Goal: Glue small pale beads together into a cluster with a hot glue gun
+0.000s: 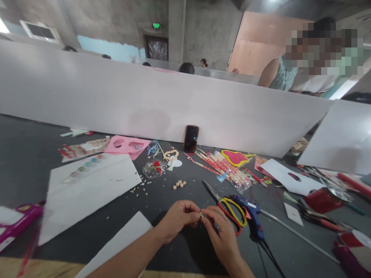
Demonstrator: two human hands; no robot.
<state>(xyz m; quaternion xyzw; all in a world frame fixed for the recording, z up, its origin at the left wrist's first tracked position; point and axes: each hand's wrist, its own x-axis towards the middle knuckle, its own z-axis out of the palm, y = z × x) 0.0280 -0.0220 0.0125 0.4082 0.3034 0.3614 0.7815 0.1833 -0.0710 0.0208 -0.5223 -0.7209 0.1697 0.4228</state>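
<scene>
Both hands low centre over the bench (116, 208), fingertips nearly together. Left hand (181, 220): narrow, thumb and finger pinched on a small yellowish piece (201, 214). Right hand (220, 228): also narrow, on the same piece from the other side. Piece mostly covered by fingertips, exact shape too small to tell. Near edge of bench at bottom left, light wood strip (34, 268) along it. Back of bench bounded by long white panel (121, 104), second panel (342, 135) at far right. Open dark surface between large white sheet (89, 193) and left hand, only scattered crumbs on it; more bare bench ahead of the hands, up to the bead cluster (179, 184). Tight on the right: scissors (216, 193) just beside right hand, handles near the fingers, blue glue gun (252, 216) right behind. Left forearm over smaller white sheet (127, 231). Counts: 1 phone (191, 139) leaning upright on the long panel, 1 pair of scissors, 2 glue guns with the magenta one (21, 224) at left edge, 1 pink sheet (124, 143) with 2 cutouts, 1 holed white sheet (285, 181), 1 beaded loop (171, 152), 1 red tin (324, 200), 1 yellow-edged pink shape (235, 158). Red-patterned sticks (224, 166): several, overlapped, no reliable count.
</scene>
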